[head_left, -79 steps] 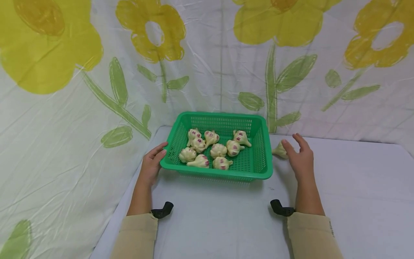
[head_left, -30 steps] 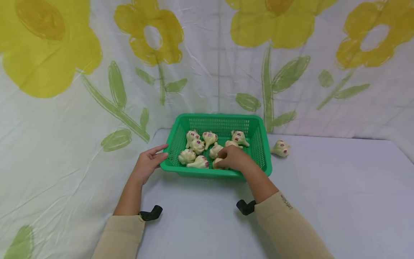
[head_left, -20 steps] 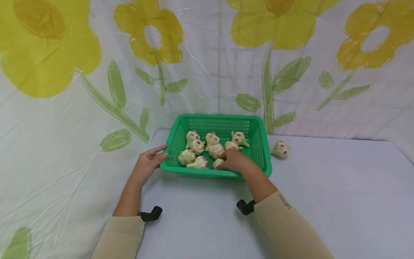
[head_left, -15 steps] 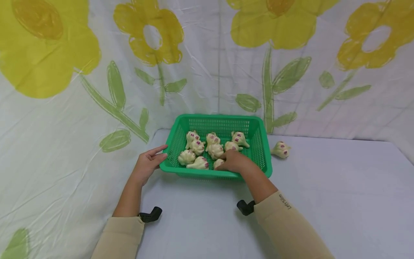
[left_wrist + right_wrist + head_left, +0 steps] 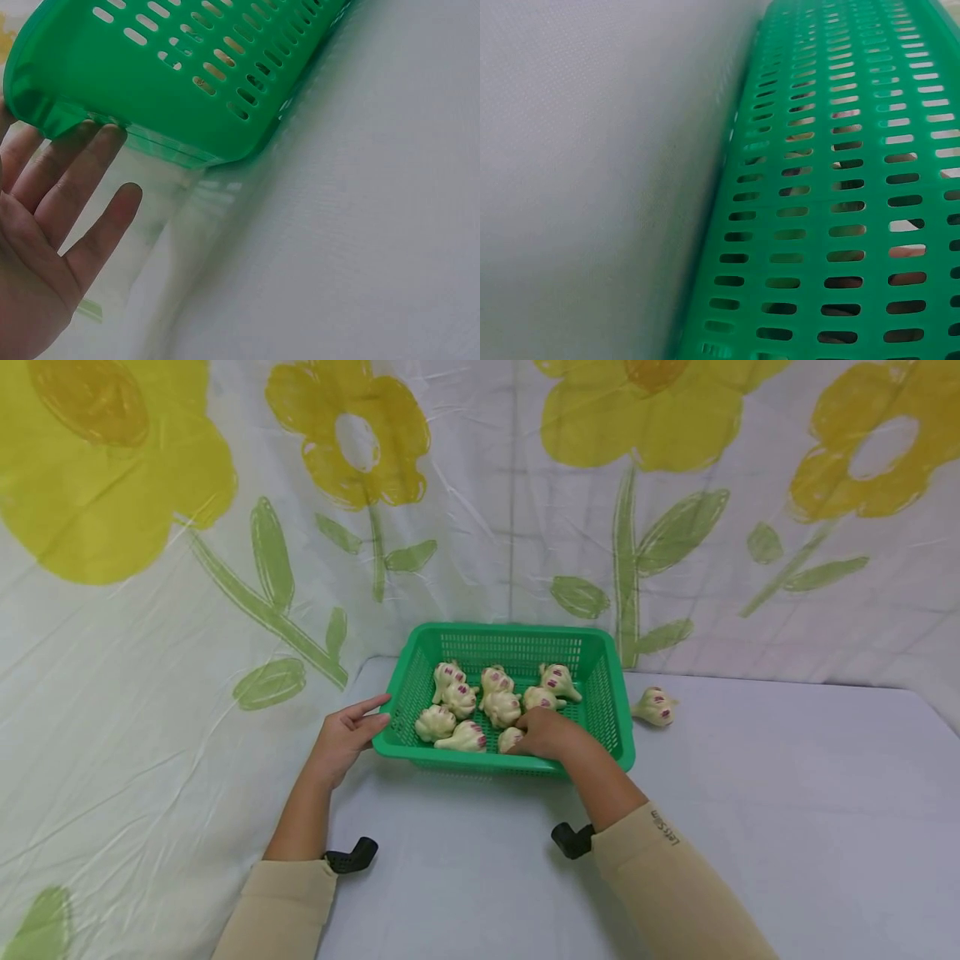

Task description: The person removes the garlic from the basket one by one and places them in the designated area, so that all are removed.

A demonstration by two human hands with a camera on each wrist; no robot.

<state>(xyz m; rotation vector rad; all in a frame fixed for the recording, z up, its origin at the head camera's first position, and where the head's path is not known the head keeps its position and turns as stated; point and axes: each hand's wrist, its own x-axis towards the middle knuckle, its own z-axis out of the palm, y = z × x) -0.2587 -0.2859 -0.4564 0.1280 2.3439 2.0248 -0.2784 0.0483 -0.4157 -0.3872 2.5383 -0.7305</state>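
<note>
A green slotted plastic basket (image 5: 617, 702) holds several pale garlic bulbs (image 5: 461, 699) with purple marks. At its left end, my left hand (image 5: 339, 743) holds the rim between thumb and fingers. The left wrist view shows fingertips (image 5: 112, 133) under the rim and the little finger standing clear. My right hand (image 5: 551, 732) reaches over the front rim into the basket. It grips a garlic bulb (image 5: 510, 740) near the front wall, partly covered by the fingers. In the right wrist view the basket wall (image 5: 817, 187) hides most of this hand.
One loose garlic bulb (image 5: 656, 707) lies on the white table (image 5: 787, 793) just right of the basket. A white curtain with yellow flowers (image 5: 465, 527) hangs close behind and along the left side.
My right hand has moved left from beside the loose bulb into the basket. A bulb in the basket's middle has shifted back against another. My left hand stays at the rim.
</note>
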